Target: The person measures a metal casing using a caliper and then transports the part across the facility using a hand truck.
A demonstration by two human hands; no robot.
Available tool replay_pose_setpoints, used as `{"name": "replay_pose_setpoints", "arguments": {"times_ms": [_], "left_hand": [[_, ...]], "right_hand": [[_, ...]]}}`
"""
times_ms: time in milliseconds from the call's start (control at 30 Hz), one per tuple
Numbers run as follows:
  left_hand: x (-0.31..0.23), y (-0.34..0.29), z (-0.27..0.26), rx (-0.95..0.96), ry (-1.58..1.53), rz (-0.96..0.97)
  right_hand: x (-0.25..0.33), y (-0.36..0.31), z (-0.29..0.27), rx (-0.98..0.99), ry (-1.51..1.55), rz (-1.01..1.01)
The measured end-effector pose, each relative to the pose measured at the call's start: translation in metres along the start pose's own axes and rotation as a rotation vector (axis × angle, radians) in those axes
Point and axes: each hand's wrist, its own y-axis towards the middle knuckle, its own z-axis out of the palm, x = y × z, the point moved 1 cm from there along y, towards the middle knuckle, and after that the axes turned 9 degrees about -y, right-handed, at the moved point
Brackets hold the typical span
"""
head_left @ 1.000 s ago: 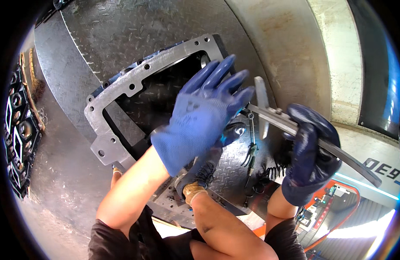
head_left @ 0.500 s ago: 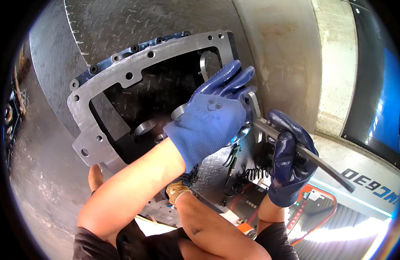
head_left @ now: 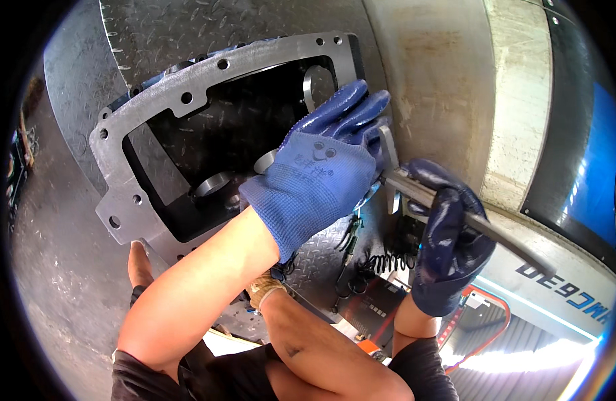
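A large grey metal frame [head_left: 114, 160] with bolt holes and a big opening fills the left and middle. My left hand [head_left: 321, 157], in a blue coated glove, lies over its right side. Two fingers are stretched out; the others curl toward the upright jaw of a steel caliper [head_left: 512, 247], and my thumb is hidden. My right hand [head_left: 451, 230], in a dark blue glove, is closed around the caliper's long flat bar. The bar slants down to the right, its jaws beside my left fingers. Where the jaws touch the frame is hidden by my left hand.
Metal rings [head_left: 214, 184] show inside the frame's opening. Diamond-plate metal [head_left: 154, 33] lies behind it. Below my hands are a black coiled hose [head_left: 388, 262] and a bare limb with a tan knitted cuff [head_left: 262, 289]. A pale machine panel [head_left: 568, 287] stands at right.
The frame appears slightly higher and further left in the picture. My left hand has shifted slightly left and up with it. My right hand still holds the caliper bar, which slants much as before.
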Motion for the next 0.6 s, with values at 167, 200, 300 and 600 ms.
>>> {"name": "replay_pose_setpoints", "arguments": {"times_ms": [167, 200, 300, 600], "left_hand": [[-0.041, -0.02, 0.007, -0.128, 0.564, 0.035], [-0.054, -0.026, 0.007, -0.143, 0.709, 0.046], [-0.058, -0.036, 0.014, -0.258, 0.966, 0.113], [-0.035, -0.029, 0.028, -0.347, 1.008, 0.147]], "right_hand": [[-0.002, 0.003, 0.001, -0.01, -0.025, -0.021], [-0.002, 0.002, 0.0, -0.01, -0.035, -0.016], [-0.006, -0.001, 0.002, 0.006, -0.117, -0.14], [-0.003, -0.007, 0.005, -0.061, -0.068, -0.036]]}}
